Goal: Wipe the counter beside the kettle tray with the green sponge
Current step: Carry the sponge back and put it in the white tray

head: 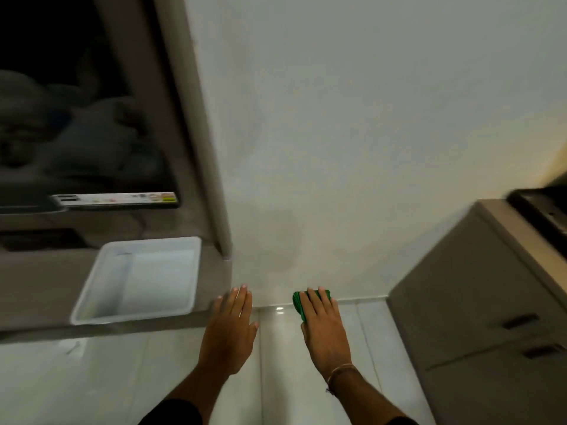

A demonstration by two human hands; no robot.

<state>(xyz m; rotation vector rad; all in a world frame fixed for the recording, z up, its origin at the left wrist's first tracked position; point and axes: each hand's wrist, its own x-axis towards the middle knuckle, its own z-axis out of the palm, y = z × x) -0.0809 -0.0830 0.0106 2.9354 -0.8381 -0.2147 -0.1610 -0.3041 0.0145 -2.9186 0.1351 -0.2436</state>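
My right hand (323, 329) holds the green sponge (299, 305), whose edge shows past my fingers. It hangs in the air over the tiled floor, to the right of the counter. My left hand (230, 329) is flat and open, fingers together, at the right end of the grey counter (40, 286). An empty white tray (138, 279) sits on that counter, left of my left hand. No kettle is in view.
A white wall (352, 133) fills the middle. A dark window (76, 102) with a grey frame stands behind the counter. At the right is a grey cabinet (478, 302) with drawer handles. Glossy white floor tiles (122, 378) lie below.
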